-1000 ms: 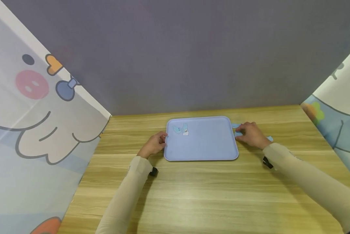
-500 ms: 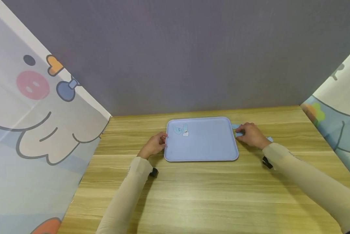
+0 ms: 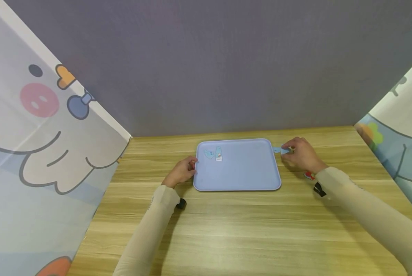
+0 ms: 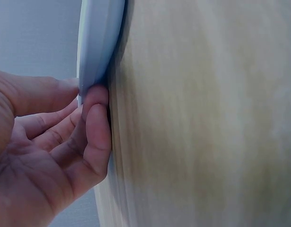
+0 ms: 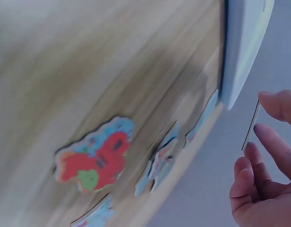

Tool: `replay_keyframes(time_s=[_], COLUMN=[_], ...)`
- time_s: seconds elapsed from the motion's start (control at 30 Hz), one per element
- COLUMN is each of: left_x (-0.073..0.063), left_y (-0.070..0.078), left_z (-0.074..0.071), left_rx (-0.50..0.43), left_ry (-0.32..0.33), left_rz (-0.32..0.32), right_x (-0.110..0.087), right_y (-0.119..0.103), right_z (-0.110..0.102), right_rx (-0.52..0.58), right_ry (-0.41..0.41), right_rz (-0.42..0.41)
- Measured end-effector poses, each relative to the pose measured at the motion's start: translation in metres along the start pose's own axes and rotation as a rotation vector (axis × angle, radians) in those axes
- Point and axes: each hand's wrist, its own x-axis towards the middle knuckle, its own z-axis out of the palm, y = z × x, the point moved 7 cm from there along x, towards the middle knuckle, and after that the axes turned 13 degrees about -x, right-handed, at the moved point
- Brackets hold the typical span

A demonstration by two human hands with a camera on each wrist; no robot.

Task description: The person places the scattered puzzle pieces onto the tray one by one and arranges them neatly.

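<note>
My left hand (image 3: pixel 180 171) holds the left rim of a pale blue tray (image 3: pixel 240 170); in the left wrist view the thumb lies on the rim (image 4: pixel 99 45) and curled fingers sit beneath it. Past the tray's right side, my right hand (image 3: pixel 303 155) pinches a thin light-blue puzzle piece (image 3: pixel 284 151) between thumb and fingers. The right wrist view shows this piece (image 5: pixel 251 125) edge-on, raised off the table. On the tray's upper left lie two light-blue pieces, one irregular (image 3: pixel 209 154) and one narrow (image 3: pixel 219 153) with a white end.
A red-and-blue puzzle piece (image 5: pixel 102 158) lies on the wooden table (image 3: pixel 233 226) near my right wrist. Several more pieces (image 5: pixel 159 161) lie close by, some overlapping. One blue piece (image 3: pixel 277 150) sits against the tray's right edge. A grey panel (image 3: pixel 240 69) stands behind the table.
My right hand has lifted the light-blue puzzle piece and shifted slightly right and away from me. The red piece has come into view by the wrist. My left hand stays on the rim.
</note>
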Motion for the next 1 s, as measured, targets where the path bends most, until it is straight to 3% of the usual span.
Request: replay_keyframes(time_s=[0.2, 0.4, 0.8, 1.0], left_x=[-0.001, -0.001, -0.002, -0.002], left_y=[-0.001, -0.001, -0.001, 0.001], left_z=[0.001, 0.002, 0.002, 0.001], left_rx=[-0.023, -0.038, -0.035, -0.039], left_ry=[-0.002, -0.006, -0.003, 0.005], left_rz=[-0.010, -0.025, -0.020, -0.017], right_x=[0.001, 0.004, 0.011, 0.029], right_y=[-0.009, -0.024, -0.072, -0.096], right_z=[-0.001, 0.001, 0.029, 0.035], right_rx=[0.037, 0.050, 0.033, 0.043], right_ry=[0.014, 0.052, -0.017, -0.017], right_rz=[-0.012, -0.074, -0.174, -0.202])
